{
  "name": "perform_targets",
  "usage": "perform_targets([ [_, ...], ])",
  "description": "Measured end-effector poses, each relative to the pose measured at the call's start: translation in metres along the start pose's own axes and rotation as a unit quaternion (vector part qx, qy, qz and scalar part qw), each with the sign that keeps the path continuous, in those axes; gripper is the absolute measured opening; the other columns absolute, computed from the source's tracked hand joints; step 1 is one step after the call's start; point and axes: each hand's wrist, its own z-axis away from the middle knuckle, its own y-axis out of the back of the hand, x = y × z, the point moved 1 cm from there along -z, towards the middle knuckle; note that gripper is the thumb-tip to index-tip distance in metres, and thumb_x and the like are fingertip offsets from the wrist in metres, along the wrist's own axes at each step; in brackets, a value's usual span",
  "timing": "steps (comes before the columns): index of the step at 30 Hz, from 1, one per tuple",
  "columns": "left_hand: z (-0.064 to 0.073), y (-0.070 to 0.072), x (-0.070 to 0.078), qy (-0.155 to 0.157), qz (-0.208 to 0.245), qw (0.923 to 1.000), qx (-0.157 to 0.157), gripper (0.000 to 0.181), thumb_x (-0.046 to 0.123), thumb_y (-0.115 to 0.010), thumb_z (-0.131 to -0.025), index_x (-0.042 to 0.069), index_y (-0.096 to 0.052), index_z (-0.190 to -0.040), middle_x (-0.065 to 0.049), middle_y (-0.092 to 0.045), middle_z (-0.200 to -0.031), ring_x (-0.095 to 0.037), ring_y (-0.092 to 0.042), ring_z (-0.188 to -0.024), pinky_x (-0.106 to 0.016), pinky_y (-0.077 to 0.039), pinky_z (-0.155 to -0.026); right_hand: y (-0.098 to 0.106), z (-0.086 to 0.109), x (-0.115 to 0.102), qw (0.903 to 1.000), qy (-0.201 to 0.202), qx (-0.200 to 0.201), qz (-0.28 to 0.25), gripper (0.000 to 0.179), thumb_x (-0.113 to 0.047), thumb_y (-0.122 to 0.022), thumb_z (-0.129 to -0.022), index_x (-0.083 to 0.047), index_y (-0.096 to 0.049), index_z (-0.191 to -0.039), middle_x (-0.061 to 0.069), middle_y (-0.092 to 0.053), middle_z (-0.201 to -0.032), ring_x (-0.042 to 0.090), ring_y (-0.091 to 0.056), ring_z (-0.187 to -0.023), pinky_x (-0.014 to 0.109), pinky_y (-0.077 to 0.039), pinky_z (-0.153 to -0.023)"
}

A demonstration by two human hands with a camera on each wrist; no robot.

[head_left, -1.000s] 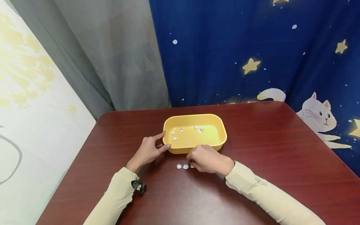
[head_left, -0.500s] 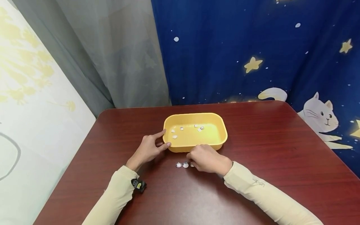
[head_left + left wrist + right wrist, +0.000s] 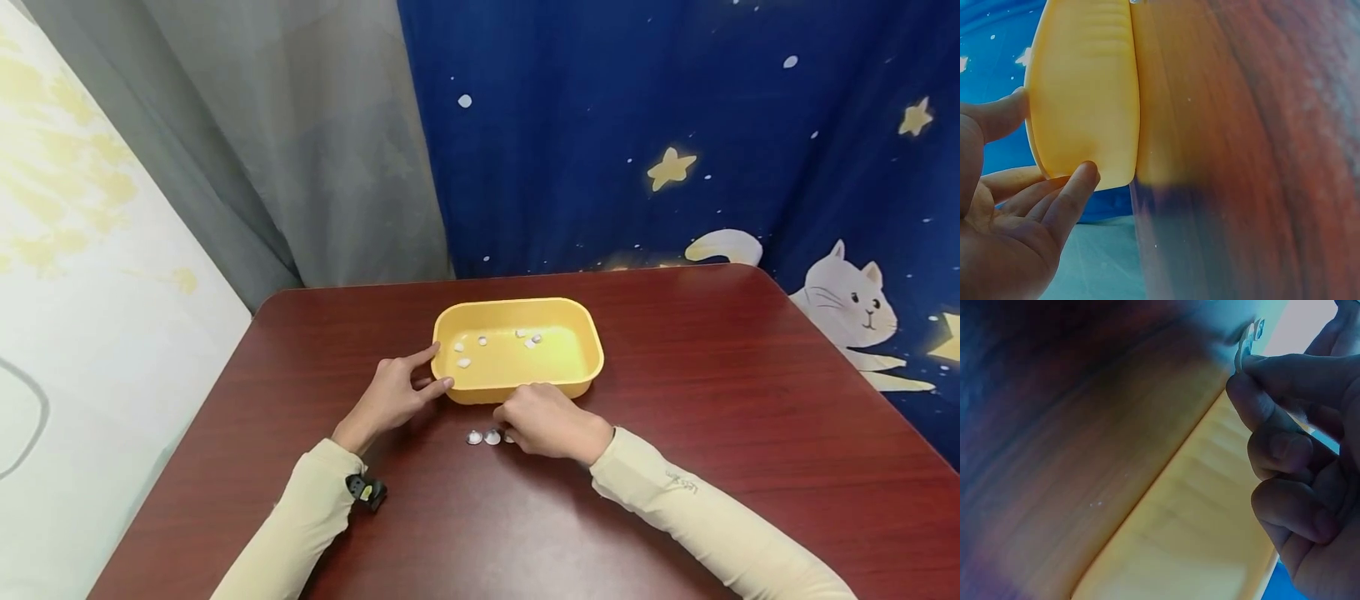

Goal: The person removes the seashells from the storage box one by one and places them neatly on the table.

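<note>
My left hand [image 3: 393,393] rests at the left near corner of a yellow plastic basin [image 3: 517,395]. In the left wrist view its thumb and a fingertip touch the outside of the basin [image 3: 1085,81], fingers mostly straight. In front of the basin, my right hand [image 3: 551,421] pinches a small seashell [image 3: 1245,349] between thumb and index finger, low at the table; its other fingers are curled. That shell is mostly hidden by the hand in the head view. Just left of it lie two whitish-grey seashells [image 3: 474,437], side by side on the table.
Several small white shells [image 3: 463,362] lie scattered inside the basin. The dark red wooden table [image 3: 675,333] reaches back to a grey curtain [image 3: 360,167] and a blue starry curtain [image 3: 562,125]. A pale wall [image 3: 90,375] borders the left side.
The head view has shifted slightly. Both hands keep nearly the same places, the right one at the third shell in the row and the left one at the basin.
</note>
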Motion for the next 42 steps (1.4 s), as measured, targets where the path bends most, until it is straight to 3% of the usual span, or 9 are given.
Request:
perform_targets([
  [3, 0.000, -0.001, -0.001, 0.005, 0.003, 1.0000, -0.001, 0.072, 0.044, -0.072, -0.092, 0.011, -0.047, -0.150, -0.016, -0.064, -0.138, -0.019, -0.063, -0.087, -0.029, -0.054, -0.079, -0.001, 0.000, 0.001, 1.0000, -0.004, 0.001, -0.002, 0.022, -0.010, -0.077, -0.080, -0.022, -0.065, -0.065, -0.010, -0.059, -0.061, 0.007, -0.052, -0.056, 0.027, -0.044, -0.050],
  [6, -0.002, -0.002, -0.002, 0.005, 0.005, 1.0000, -0.001, 0.071, 0.045, -0.071, -0.092, 0.012, -0.047, -0.151, -0.016, -0.064, -0.138, -0.019, -0.057, -0.080, -0.027, -0.049, -0.075, -0.001, 0.000, 0.002, 1.0000, -0.009, 0.002, -0.004, 0.025, -0.010, -0.078, -0.079, -0.022, -0.062, -0.063, -0.010, -0.056, -0.059, 0.008, -0.049, -0.054, 0.027, -0.042, -0.050],
  [10, -0.001, -0.003, -0.004, 0.003, 0.000, 1.0000, 0.005, 0.071, 0.044, -0.071, -0.092, 0.011, -0.047, -0.150, -0.014, -0.055, -0.148, -0.018, -0.061, -0.095, -0.027, -0.050, -0.081, -0.002, -0.001, 0.003, 1.0000, -0.006, 0.002, -0.006, 0.025, -0.009, -0.077, -0.078, -0.022, -0.061, -0.063, -0.010, -0.055, -0.058, 0.008, -0.048, -0.053, 0.028, -0.041, -0.049],
  [27, -0.001, -0.003, -0.005, 0.002, 0.011, 0.9999, 0.011, 0.070, 0.043, -0.072, -0.092, 0.012, -0.048, -0.150, -0.011, -0.053, -0.150, -0.018, -0.063, -0.102, -0.030, -0.053, -0.085, -0.003, -0.001, 0.002, 0.9999, 0.002, 0.011, 0.001, 0.026, -0.011, -0.077, -0.078, -0.022, -0.062, -0.062, -0.010, -0.055, -0.057, 0.007, -0.048, -0.053, 0.027, -0.041, -0.048],
  [42, 0.002, -0.002, -0.003, -0.005, 0.013, 0.9999, 0.009, 0.071, 0.043, -0.071, -0.092, 0.011, -0.047, -0.151, -0.015, -0.056, -0.147, -0.018, -0.064, -0.101, -0.028, -0.051, -0.082, 0.032, 0.001, 0.011, 0.9998, -0.015, 0.011, -0.001, 0.015, -0.014, -0.076, -0.083, -0.022, -0.070, -0.071, -0.011, -0.064, -0.065, 0.011, -0.059, -0.061, 0.031, -0.050, -0.056],
])
